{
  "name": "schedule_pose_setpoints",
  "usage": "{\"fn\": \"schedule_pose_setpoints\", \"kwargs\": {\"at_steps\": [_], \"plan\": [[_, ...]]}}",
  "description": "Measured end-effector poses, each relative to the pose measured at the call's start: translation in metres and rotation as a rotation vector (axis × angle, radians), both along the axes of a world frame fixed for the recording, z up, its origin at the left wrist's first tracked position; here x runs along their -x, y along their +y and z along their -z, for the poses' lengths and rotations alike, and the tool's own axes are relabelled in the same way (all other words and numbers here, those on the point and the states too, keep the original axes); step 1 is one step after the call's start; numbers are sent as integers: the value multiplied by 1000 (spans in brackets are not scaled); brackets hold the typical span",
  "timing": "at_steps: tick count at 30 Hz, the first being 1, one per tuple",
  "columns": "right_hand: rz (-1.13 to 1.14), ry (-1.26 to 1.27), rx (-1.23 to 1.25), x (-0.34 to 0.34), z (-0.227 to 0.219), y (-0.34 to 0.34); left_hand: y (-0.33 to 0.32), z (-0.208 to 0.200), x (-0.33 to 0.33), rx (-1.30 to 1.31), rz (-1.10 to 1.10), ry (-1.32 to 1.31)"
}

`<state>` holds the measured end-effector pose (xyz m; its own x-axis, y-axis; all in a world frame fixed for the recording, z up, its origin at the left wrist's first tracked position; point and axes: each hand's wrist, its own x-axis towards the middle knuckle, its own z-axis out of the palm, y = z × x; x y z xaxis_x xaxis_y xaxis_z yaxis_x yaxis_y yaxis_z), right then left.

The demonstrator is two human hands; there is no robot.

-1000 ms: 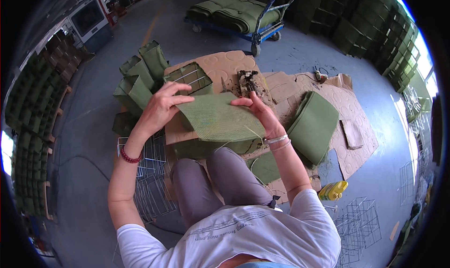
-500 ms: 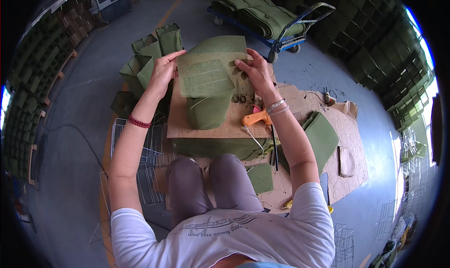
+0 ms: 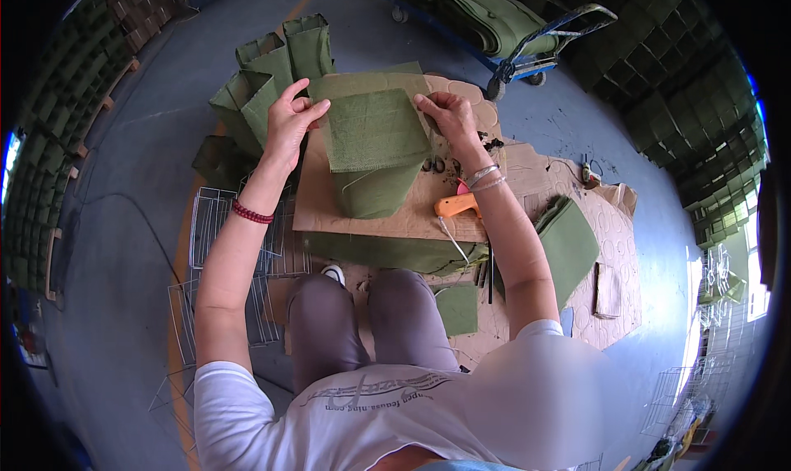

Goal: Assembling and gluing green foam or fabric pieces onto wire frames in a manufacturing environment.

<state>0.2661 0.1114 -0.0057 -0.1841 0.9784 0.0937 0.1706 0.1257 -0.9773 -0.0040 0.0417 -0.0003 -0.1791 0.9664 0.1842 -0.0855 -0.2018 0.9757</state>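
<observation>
A thin, mesh-like green fabric sheet [image 3: 379, 131] is spread between my two hands above a cardboard-topped work surface [image 3: 317, 203]. My left hand [image 3: 288, 133] pinches its upper left edge, index finger raised. At the upper right corner, my right hand [image 3: 451, 125] grips the sheet between thumb and fingers. Beneath it lies a darker green fabric piece [image 3: 375, 197] with a rounded lower end, partly covered. Close to my right wrist are an orange glue gun [image 3: 455, 205] with a white cord and a pair of dark-handled scissors [image 3: 432, 165].
Open green fabric boxes [image 3: 247, 96] stand beyond my left hand. Wire frames [image 3: 216, 224] sit beside my left forearm. Folded green fabric [image 3: 568, 244] lies on cardboard at right. A blue trolley [image 3: 515, 65] carries green rolls behind. Stacked green boxes [image 3: 659, 84] line the right side.
The sheet has been lowered and laid flatter over the darker fabric piece. Both hands have shifted slightly with it, and the whole view has tilted a little.
</observation>
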Motion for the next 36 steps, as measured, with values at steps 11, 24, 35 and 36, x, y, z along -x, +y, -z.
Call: {"fn": "schedule_pose_setpoints", "kwargs": {"at_steps": [11, 24, 35, 36], "plan": [[45, 34, -111, 2, 26, 10, 0, 17, 0, -5, -42, -36], [35, 140, 11, 2, 23, 0, 1, 26, -1, 54, -49, -57], [81, 162, 80, 5, 29, 2, 9, 35, 5, 88, -37, -82], [81, 162, 79, 4, 30, 3, 9, 34, 5, 81, -36, -84]]}}
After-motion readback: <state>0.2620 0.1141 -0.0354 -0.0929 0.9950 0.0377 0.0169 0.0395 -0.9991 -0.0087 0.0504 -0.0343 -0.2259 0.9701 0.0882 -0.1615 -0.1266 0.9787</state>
